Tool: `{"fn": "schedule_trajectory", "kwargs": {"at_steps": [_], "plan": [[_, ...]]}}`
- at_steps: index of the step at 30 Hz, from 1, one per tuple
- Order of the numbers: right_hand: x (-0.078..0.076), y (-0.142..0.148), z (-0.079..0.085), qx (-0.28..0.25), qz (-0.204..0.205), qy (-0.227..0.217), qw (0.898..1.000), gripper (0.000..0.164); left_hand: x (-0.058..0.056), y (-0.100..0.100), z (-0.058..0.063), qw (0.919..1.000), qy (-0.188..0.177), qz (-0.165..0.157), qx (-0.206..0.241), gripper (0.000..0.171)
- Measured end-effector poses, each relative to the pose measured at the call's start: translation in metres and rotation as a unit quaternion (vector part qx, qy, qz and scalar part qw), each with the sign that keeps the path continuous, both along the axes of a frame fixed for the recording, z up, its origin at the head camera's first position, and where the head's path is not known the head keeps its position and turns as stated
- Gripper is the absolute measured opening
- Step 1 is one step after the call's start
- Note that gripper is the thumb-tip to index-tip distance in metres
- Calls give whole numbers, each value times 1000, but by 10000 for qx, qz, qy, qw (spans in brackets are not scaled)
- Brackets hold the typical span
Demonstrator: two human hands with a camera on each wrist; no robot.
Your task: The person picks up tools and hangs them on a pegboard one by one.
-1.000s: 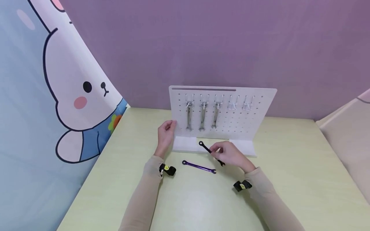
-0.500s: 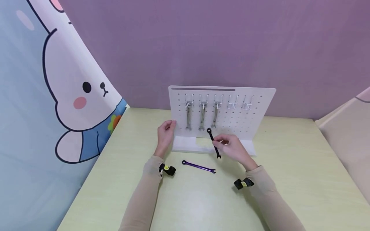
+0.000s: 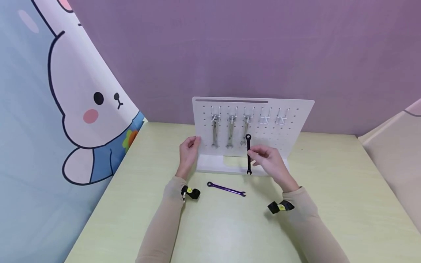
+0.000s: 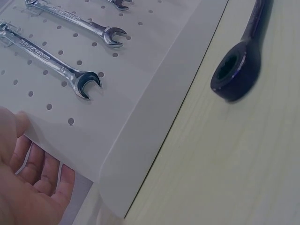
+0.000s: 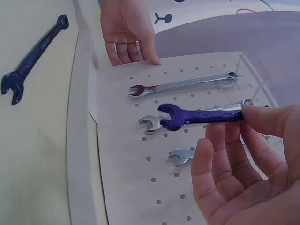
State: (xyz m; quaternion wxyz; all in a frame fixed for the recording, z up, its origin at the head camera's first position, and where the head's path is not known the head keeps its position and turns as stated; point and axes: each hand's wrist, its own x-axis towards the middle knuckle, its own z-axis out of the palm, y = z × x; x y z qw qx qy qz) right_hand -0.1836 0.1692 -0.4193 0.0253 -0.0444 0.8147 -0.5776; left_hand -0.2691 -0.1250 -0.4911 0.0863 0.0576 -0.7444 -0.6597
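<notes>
On our table we see a white pegboard toward the back edge, a purple wrench farther forward.

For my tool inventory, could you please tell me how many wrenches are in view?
5: three silver wrenches hang side by side on the pegboard, the right hand holds a fourth wrench, and a fifth wrench lies on the table.

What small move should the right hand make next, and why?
Probably lift the held wrench toward the fourth hook from the left: the right hand pinches it upright, ring end up, below the hooks; silver wrenches hang on the first three, while the fourth is bare.
</notes>
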Motion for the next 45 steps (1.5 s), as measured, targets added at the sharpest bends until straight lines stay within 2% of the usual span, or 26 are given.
{"fn": "schedule_trajectory", "kwargs": {"at_steps": [10,19,30,37,45], "plan": [[2,7,13,-220,-299,30,9993,38,-3,4,0,9999,63,-112,70,33],[11,12,21,-390,-448,210,9980,39,4,3,-7,9999,-8,-125,-65,33],[6,23,30,-632,-797,508,9935,34,3,1,-4,9999,-5,-121,47,33],[5,27,30,-764,-900,467,9919,30,3,-1,-7,10000,-77,-36,21,32],[1,27,31,-803,-917,398,9917,32,2,-2,-4,10000,14,-64,27,34]]}}
